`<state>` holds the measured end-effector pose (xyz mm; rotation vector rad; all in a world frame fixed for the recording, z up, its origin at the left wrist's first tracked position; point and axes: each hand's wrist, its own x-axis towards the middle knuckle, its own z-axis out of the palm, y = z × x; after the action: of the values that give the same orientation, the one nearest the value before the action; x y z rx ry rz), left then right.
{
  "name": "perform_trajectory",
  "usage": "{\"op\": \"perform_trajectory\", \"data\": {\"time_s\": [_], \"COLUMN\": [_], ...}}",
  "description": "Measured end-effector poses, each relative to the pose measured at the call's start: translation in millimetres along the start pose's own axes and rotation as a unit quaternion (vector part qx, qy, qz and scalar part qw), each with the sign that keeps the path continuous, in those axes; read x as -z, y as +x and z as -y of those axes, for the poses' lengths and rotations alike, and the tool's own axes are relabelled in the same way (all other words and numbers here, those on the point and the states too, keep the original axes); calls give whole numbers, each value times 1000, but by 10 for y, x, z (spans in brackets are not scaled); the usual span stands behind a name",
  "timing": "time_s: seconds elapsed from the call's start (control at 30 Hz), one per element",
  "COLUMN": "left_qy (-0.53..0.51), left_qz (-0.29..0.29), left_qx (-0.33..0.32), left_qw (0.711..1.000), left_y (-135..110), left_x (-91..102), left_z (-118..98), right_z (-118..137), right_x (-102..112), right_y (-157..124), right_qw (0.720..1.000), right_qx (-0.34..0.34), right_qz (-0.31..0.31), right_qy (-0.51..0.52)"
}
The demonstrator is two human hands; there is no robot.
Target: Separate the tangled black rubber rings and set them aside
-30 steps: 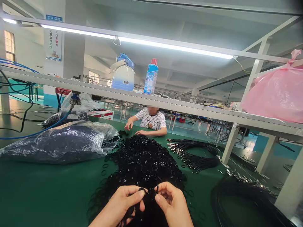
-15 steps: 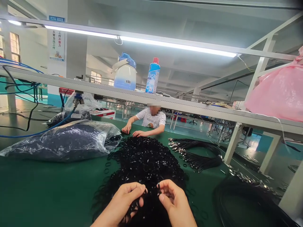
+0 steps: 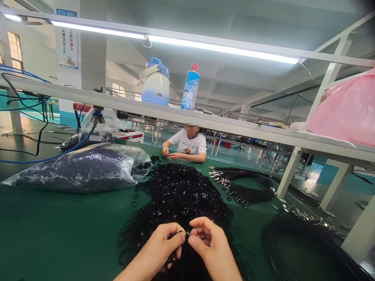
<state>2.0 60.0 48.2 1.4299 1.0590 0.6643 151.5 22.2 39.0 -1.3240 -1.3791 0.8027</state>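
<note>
My left hand (image 3: 159,248) and my right hand (image 3: 209,244) meet at the bottom centre, fingertips pinched together on a small black rubber ring (image 3: 185,233). More black rings seem bunched under my left fingers. Both hands hover over a big heap of black rings (image 3: 178,197) spread on the green table (image 3: 58,230).
A clear plastic bag of black parts (image 3: 79,168) lies at the left. Bundles of black cables with metal ends (image 3: 243,187) lie at the right, more coils (image 3: 295,242) nearer. A person in a striped shirt (image 3: 187,144) sits across. An overhead shelf carries a jug (image 3: 155,82), a spray can (image 3: 190,88) and a pink bag (image 3: 348,109).
My fingertips have closed together on one ring; before, they were slightly apart over the heap. The person opposite has drawn both hands in toward their chest.
</note>
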Motion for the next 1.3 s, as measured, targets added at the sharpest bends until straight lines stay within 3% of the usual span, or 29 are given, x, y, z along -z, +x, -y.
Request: {"op": "perform_trajectory", "data": {"time_s": [0.2,0.4,0.67,0.9,1.07,1.3], "left_qy": [-32,-55,-64,-111,-60,-3], "left_qz": [-38,9,39,32,-4,21], "left_qx": [-20,-17,10,13,-22,-12], "left_qw": [999,998,997,993,998,1000], "left_y": [-5,32,-29,-3,6,-35], "left_x": [48,41,-6,70,70,12], "left_z": [-5,69,6,-14,27,-21], "right_z": [22,2,-94,-63,-88,-85], "right_x": [-6,-72,-72,39,62,5], "right_y": [-7,-8,4,50,50,31], "right_qw": [999,999,999,991,989,996], "right_qx": [2,-2,13,-16,-24,-3], "right_qz": [-32,5,-39,-50,-67,-55], "right_qy": [-16,33,20,121,131,76]}}
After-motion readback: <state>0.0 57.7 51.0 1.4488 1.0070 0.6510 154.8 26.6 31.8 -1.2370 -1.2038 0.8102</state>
